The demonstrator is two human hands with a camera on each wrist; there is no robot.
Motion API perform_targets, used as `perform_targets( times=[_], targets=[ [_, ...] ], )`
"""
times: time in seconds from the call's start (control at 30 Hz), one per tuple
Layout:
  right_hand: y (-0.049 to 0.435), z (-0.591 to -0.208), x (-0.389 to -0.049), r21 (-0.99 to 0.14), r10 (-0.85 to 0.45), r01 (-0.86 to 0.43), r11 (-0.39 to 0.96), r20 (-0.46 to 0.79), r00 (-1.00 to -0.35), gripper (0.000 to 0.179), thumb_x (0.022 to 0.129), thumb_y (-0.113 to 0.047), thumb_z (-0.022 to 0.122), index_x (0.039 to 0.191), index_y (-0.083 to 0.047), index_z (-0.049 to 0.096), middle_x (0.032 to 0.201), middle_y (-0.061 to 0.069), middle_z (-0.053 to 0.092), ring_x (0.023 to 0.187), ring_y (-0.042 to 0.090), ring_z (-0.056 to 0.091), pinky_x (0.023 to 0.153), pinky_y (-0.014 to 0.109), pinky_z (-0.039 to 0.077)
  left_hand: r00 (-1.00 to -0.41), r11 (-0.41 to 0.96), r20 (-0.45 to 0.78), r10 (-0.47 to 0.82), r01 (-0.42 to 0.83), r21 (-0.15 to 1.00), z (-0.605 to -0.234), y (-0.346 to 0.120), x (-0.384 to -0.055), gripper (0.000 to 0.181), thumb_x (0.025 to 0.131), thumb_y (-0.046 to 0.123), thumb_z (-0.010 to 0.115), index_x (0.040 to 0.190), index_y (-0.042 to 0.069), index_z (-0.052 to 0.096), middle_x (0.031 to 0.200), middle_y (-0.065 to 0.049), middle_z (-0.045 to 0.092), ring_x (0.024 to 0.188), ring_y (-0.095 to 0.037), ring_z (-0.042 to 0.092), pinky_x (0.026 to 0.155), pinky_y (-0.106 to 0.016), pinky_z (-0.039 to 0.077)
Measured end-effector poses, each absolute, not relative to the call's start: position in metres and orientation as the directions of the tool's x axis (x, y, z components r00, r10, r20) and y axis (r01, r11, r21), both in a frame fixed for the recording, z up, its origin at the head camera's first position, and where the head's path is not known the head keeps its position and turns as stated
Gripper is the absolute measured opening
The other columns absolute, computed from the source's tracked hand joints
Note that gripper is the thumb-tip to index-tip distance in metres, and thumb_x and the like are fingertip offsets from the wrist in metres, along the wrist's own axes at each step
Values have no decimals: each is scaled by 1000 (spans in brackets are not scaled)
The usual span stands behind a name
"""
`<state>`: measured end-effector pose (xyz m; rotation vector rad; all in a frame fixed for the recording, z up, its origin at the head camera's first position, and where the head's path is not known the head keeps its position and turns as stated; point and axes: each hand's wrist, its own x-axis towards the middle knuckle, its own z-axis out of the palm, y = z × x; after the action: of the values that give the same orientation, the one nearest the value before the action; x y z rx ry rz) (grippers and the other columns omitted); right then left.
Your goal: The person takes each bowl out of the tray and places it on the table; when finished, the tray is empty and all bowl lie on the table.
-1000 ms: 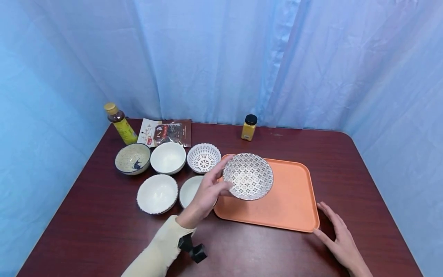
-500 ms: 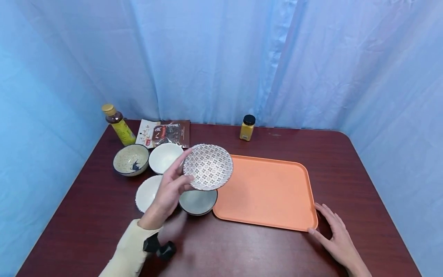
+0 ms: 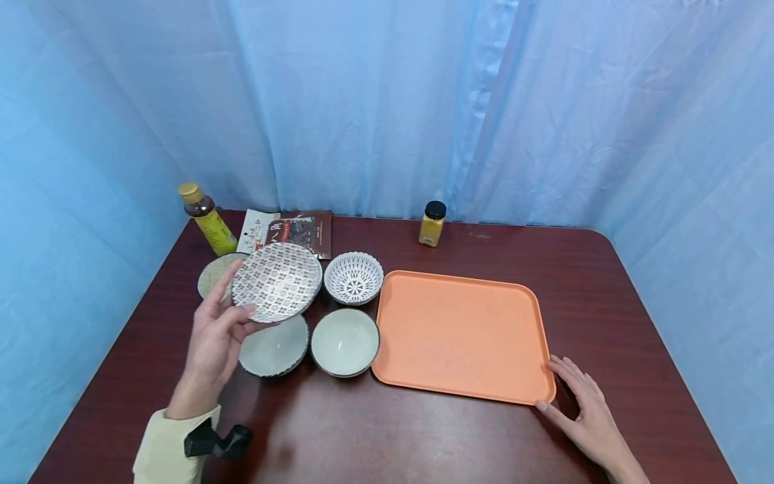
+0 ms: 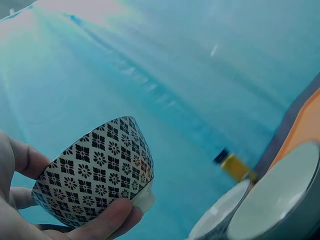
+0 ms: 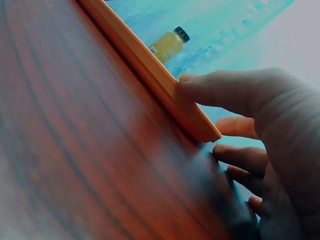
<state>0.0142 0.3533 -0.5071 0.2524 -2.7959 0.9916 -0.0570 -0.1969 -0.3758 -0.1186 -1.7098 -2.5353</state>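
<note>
My left hand [image 3: 213, 339] grips a bowl with a dark floral lattice pattern [image 3: 278, 282] by its left side. Thumb and fingers pinch its wall, and the left wrist view shows the patterned outside of the bowl [image 4: 100, 172]. It is held in the air above the bowls at the left, hiding the white bowl behind it and part of the speckled bowl [image 3: 211, 274]. At the orange tray [image 3: 459, 336], my right hand [image 3: 583, 413] rests by the near right corner. Its thumb touches the tray's edge [image 5: 150, 70], fingers loosely extended along the right side.
A dark-rimmed pale bowl [image 3: 345, 343], a white bowl [image 3: 275, 349] and a blue-patterned scalloped bowl [image 3: 353, 277] stand left of the tray. Behind are a yellow-labelled bottle [image 3: 208, 218], food packets [image 3: 302, 228] and a black-lidded yellow jar [image 3: 432, 224]. Blue curtains [image 3: 387, 107] surround the table.
My left hand has carried the patterned bowl leftward from above the tray to above the left bowls, uncovering the scalloped and dark-rimmed bowls. The right hand has stayed almost still at the tray corner.
</note>
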Motion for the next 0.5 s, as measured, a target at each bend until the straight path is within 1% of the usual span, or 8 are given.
perform_targets(
  times=[0.03, 0.1, 0.13, 0.17, 0.23, 0.27, 0.33, 0.5],
  targets=[
    [353, -508, 14, -604, -106, -216, 767, 213, -971, 68, 83, -18, 79, 145, -10, 51, 147, 28, 47, 145, -17, 14, 131, 39, 4, -992, -385, 120, -35, 124, 914, -377, -203, -56, 69, 95, -15, 34, 158, 13, 26, 139, -3, 52, 100, -13, 73, 74, -30, 65],
    [353, -509, 14, -598, -108, -222, 770, 221, -969, 68, 83, -18, 79, 144, -11, 52, 147, 28, 48, 145, -16, 14, 129, 27, 3, -988, -404, 139, -62, 152, 902, -380, -214, -55, 68, 96, -16, 32, 158, 12, 27, 142, -5, 48, 102, -14, 73, 73, -32, 65],
    [353, -509, 14, -595, -109, -224, 772, 223, -969, 68, 82, -18, 80, 144, -11, 52, 147, 27, 48, 145, -16, 15, 128, 23, 3, -986, -410, 146, -78, 165, 897, -382, -219, -55, 67, 96, -16, 32, 158, 11, 28, 143, -5, 47, 102, -15, 73, 72, -32, 65],
    [353, -509, 14, -594, -109, -225, 772, 224, -968, 68, 82, -18, 80, 144, -11, 52, 147, 27, 48, 146, -16, 15, 128, 24, 3, -984, -418, 152, -92, 177, 891, -384, -225, -54, 68, 96, -17, 31, 158, 11, 28, 142, -6, 47, 102, -15, 73, 72, -33, 66],
    [353, -509, 15, -597, -108, -223, 770, 223, -969, 67, 82, -17, 79, 144, -10, 52, 147, 27, 48, 145, -16, 14, 129, 30, 4, -980, -440, 155, -122, 194, 877, -387, -235, -53, 68, 96, -17, 31, 157, 11, 29, 140, -6, 50, 101, -17, 74, 72, -34, 66],
    [353, -509, 15, -600, -107, -221, 769, 221, -969, 67, 82, -17, 79, 144, -10, 52, 147, 28, 48, 145, -16, 14, 130, 35, 5, -978, -456, 154, -138, 201, 867, -389, -240, -52, 68, 96, -18, 31, 157, 11, 30, 139, -6, 52, 101, -18, 74, 72, -35, 66],
    [353, -509, 15, -603, -104, -216, 768, 216, -971, 67, 83, -17, 79, 144, -10, 52, 147, 27, 48, 145, -17, 14, 130, 39, 5, -975, -494, 152, -162, 214, 843, -393, -249, -50, 68, 95, -19, 31, 157, 11, 30, 137, -7, 54, 102, -20, 74, 72, -37, 66],
    [353, -508, 14, -612, -101, -210, 762, 208, -973, 67, 83, -18, 79, 144, -10, 52, 148, 28, 47, 145, -18, 13, 128, 53, 7, -970, -590, 146, -196, 236, 772, -403, -269, -44, 69, 95, -21, 30, 156, 10, 30, 138, -10, 52, 110, -24, 70, 71, -44, 65]
  ],
)
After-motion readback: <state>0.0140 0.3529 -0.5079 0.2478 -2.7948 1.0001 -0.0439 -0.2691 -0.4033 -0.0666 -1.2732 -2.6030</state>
